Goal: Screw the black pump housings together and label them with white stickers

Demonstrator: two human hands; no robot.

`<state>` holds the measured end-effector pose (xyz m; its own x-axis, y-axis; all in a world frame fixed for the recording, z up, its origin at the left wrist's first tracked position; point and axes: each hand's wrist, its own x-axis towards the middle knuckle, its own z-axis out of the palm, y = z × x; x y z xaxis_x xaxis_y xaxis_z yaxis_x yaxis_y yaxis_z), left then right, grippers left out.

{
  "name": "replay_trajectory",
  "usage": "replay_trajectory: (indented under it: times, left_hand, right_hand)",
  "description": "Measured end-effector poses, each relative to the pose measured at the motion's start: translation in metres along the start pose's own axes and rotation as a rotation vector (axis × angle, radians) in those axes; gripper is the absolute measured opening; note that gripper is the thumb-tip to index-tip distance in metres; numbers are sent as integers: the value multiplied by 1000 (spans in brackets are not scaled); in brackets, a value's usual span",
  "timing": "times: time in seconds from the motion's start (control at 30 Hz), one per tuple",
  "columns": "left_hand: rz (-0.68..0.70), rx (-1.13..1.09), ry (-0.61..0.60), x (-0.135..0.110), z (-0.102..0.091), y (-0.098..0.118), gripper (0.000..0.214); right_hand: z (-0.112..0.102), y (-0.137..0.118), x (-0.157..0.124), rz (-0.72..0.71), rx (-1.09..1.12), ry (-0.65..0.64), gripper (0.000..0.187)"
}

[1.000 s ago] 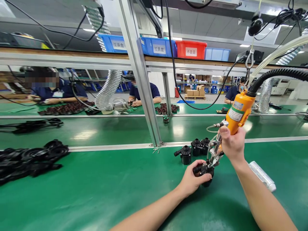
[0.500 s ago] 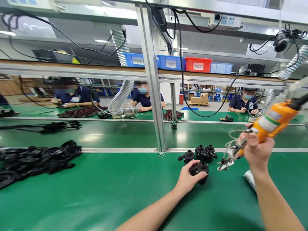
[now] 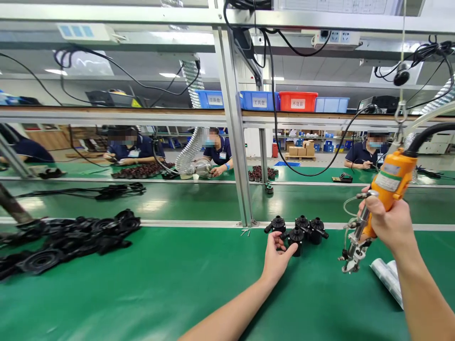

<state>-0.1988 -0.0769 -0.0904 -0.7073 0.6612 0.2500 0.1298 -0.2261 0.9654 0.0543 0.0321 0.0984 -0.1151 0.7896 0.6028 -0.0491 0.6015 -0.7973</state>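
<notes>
My left hand rests on the green bench with its fingers parted, the fingertips touching a small black pump body that stands among several like it. My right hand is closed round an orange powered screwdriver hung from a cord overhead. Its metal tip hangs free above the bench, to the right of the pumps.
A heap of black round covers lies at the left. A clear plastic bag lies by my right forearm. An aluminium post rises behind the pumps, with loose screws at its foot. Co-workers sit at the far bench.
The screwdriver came off the pump and swung right. My left hand set the pump down beside the others and loosened its grip; the view tilted up.
</notes>
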Motion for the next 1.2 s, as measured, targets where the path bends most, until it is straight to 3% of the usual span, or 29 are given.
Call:
replay_trajectory:
  times: [0.1, 0.27, 0.47, 0.67, 1.2]
  left_hand:
    - [-13, -61, -59, 0, -1, -2, 65]
    - [-41, -97, -152, -3, -1, 1, 64]
    - [-13, -69, -243, -16, 1, 6, 62]
    - [61, 59, -372, -21, 2, 4, 50]
    - [84, 140, -393, -20, 1, 3, 38]
  right_hand:
    - [9, -3, -3, 120, -39, -175, 49]
    - [28, 5, -5, 142, 6, -355, 48]
    - [44, 26, -5, 173, 102, -373, 53]
    - [39, 37, 2, 153, 58, -392, 50]
    - [37, 43, 6, 172, 42, -411, 54]
